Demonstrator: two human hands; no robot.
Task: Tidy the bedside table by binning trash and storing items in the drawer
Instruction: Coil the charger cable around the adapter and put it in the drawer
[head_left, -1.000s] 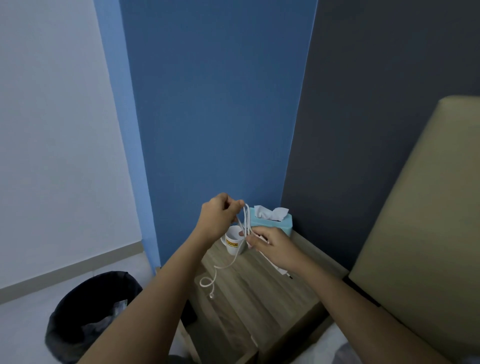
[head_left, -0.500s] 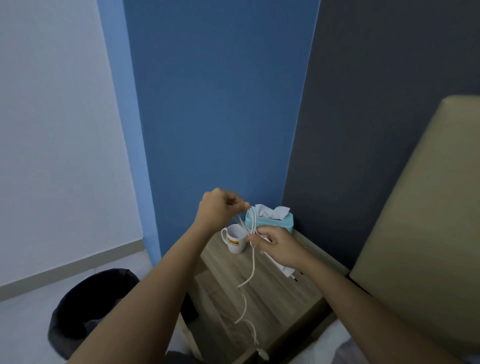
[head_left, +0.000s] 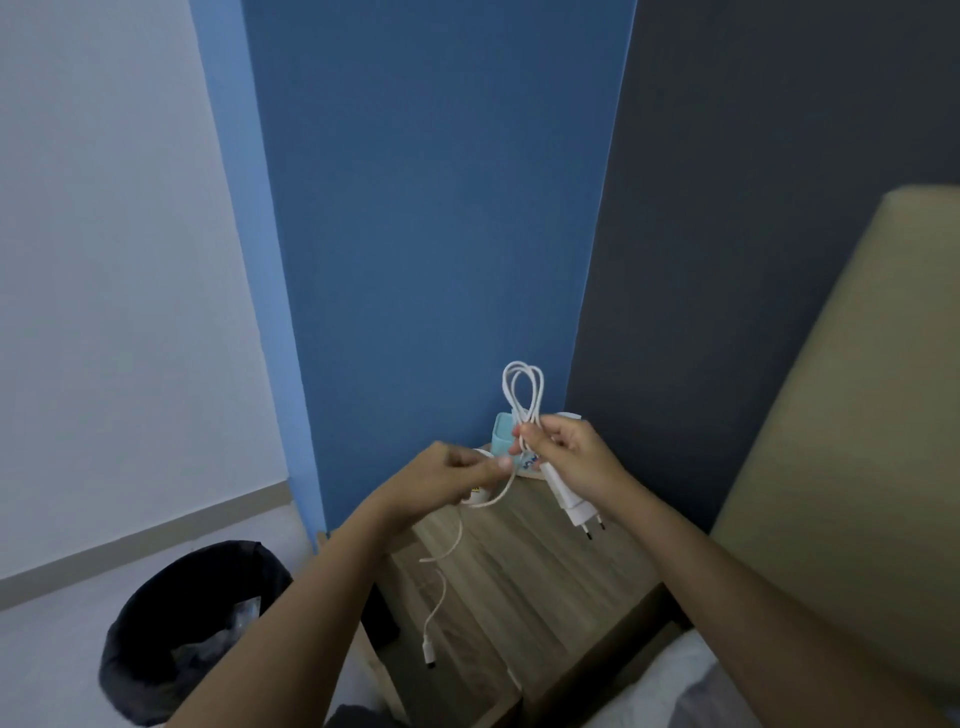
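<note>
Over the wooden bedside table, both hands hold a white charger cable. My right hand pinches its folded loops, which stand up above the fingers, and the white plug adapter hangs below that hand. My left hand grips the cable's loose run a little to the left. The free end with its connector dangles down toward the table's front left. A white mug and a teal tissue box stand at the back of the table, mostly hidden by my hands.
A black-lined bin with some clear wrapping inside stands on the floor to the left of the table. A beige headboard rises on the right, and white bedding shows at the bottom right. Blue and grey walls meet behind the table.
My right hand has risen and now holds the folded loops upright. My left hand has dropped lower and left along the cable. The plug adapter now hangs in plain sight.
</note>
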